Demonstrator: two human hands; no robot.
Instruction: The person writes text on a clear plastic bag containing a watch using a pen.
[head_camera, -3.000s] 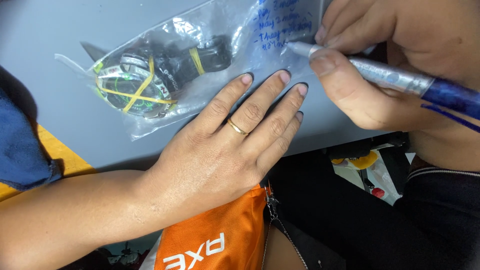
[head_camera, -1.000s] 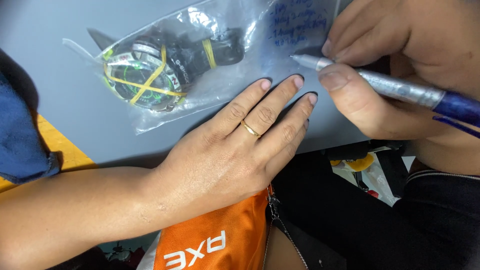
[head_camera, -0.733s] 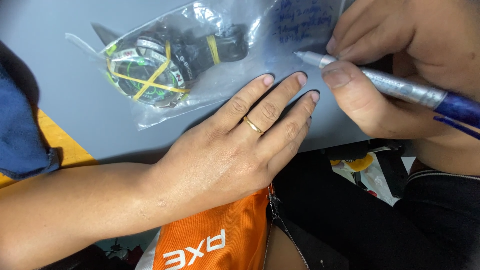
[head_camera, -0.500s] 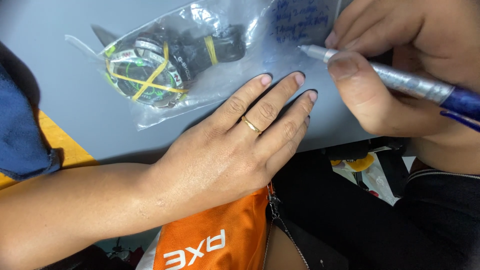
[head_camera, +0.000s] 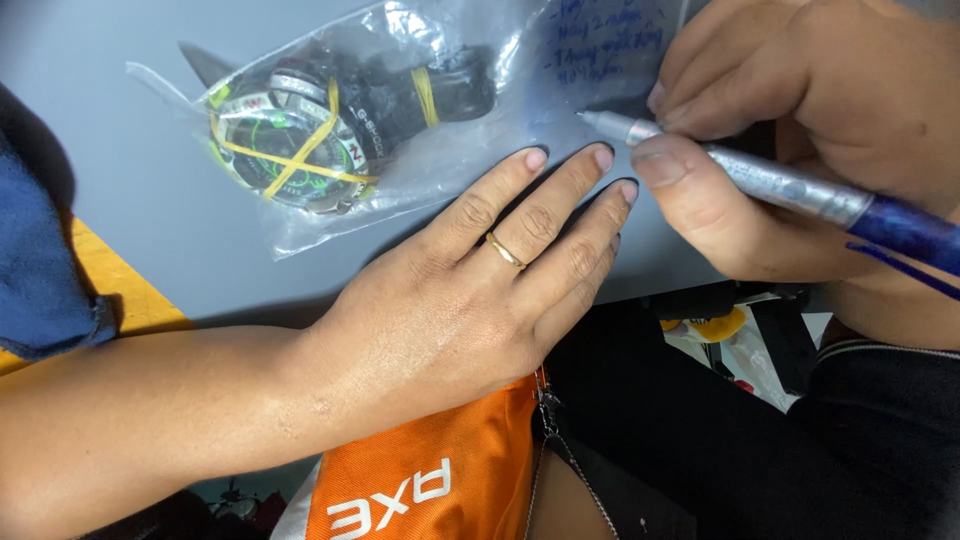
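Here the clear plastic bag (head_camera: 400, 130) is lying flat on the grey table (head_camera: 120, 200), a wristwatch (head_camera: 300, 135) bound with yellow rubber bands sealed inside it. Left of the bag, bare grey surface is running out to a yellow strip (head_camera: 120, 295) at the table's near edge; below the bag, the edge is dropping to an orange pouch (head_camera: 430, 470). The left hand (head_camera: 470, 300) is pressing the bag's lower edge, fingers (head_camera: 530, 165) straight and close together, a gold ring (head_camera: 505, 250) showing. The right hand (head_camera: 800, 130) is pinching a silver-and-blue pen (head_camera: 760, 185), its tip touching the bag's white label (head_camera: 605, 50).
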